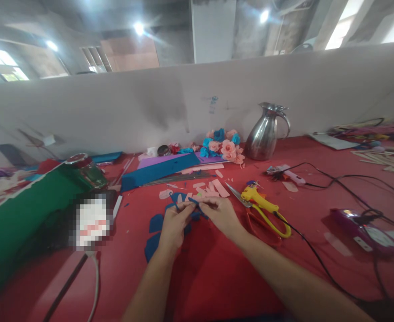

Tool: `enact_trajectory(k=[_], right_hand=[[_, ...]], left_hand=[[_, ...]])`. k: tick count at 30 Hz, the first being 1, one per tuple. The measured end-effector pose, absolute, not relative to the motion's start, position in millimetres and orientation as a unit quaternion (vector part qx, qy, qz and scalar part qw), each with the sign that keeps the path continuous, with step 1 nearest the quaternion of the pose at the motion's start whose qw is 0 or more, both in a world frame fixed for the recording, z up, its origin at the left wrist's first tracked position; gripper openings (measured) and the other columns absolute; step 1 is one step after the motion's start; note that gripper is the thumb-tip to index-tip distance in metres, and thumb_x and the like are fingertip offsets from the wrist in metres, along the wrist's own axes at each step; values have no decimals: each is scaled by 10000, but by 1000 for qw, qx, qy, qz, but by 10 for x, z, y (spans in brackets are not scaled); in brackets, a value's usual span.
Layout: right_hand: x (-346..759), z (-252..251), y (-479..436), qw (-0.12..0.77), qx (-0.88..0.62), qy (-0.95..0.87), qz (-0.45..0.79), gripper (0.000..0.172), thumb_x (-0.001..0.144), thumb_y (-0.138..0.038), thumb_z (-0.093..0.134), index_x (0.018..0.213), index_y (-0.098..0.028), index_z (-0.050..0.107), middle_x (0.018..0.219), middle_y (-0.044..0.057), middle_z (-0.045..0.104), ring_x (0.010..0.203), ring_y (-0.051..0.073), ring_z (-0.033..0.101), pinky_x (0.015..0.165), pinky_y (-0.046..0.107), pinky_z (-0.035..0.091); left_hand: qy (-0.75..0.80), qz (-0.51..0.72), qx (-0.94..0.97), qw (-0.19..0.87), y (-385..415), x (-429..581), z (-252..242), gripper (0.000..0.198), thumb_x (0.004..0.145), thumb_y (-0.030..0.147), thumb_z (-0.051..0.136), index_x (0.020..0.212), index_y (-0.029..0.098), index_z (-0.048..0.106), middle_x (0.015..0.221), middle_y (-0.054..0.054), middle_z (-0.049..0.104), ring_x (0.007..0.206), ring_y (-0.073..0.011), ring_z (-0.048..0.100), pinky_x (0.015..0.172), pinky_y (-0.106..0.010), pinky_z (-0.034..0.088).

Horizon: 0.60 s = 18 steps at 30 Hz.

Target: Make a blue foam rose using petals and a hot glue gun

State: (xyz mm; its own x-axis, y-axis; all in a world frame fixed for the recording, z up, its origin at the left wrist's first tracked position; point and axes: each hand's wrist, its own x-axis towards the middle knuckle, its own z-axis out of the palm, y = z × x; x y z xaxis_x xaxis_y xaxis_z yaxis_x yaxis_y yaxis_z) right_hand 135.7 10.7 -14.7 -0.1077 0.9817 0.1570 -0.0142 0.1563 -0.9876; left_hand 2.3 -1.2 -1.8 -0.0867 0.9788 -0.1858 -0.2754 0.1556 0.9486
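Observation:
Both hands meet over the red table, fingertips almost touching. My left hand [173, 226] is closed in a pinch, with a thin dark-blue strip rising from its fingers. Between the two hands is a small blue paper piece [193, 201], which my right hand [222, 217] pinches from the other side. Its exact shape is partly hidden by the fingers. Cut blue paper petals [156, 223] lie beside and under my left hand. Just beyond the fingers are scattered pink paper pieces [219, 188]. Scissors [239, 195] lie right of my right hand, partly under a yellow glue gun [259, 199].
Paper flowers [228, 150] and a metal jug [263, 134] stand near the back partition. Blue paper [160, 172] lies left of them. Cables run across the right side, by a pink tool [294, 176] and a purple power strip [367, 230]. A glass jar [88, 172] stands left.

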Motion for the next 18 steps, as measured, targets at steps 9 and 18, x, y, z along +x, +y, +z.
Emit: enact_trajectory(k=[9,18], right_hand=[[1357,-138,123,500,-442,-523,530,214,738,-332,570,691,-179,711,638,1,666,591,138,584,568,249,456],[1409,-157,194,540,-485,-507,464,164,701,-319,585,667,-177,659,629,-8,627,599,139,559,574,249,427]], left_hand=[[507,530,406,545,8,-9,-107,179,647,305,721,672,138,662,545,36,545,440,-36,356,427,-172,246],[559,503,449,483,26,-37,-97,130,630,286,640,620,160,608,520,49,518,421,-51,320,436,-198,234]])
